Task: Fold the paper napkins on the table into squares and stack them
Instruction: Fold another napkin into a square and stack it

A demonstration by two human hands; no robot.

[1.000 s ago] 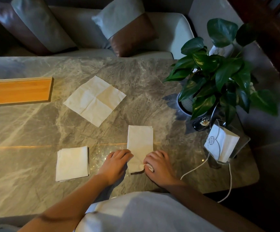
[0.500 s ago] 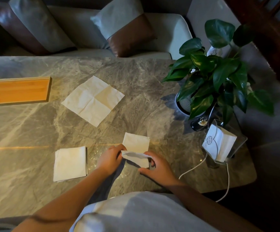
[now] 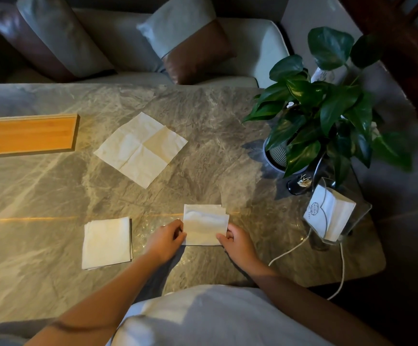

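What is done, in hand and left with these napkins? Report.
Done: a folded stack lies square on the table. In hand: the left hand and right hand pinch a napkin folded roughly square, layers slightly offset. Left: stacking it, then folding the open napkin.

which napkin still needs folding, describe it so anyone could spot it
On the marble table, look just right of the wooden tray. The unfolded napkin lies there, turned like a diamond with cross creases, far larger than the other two napkins.
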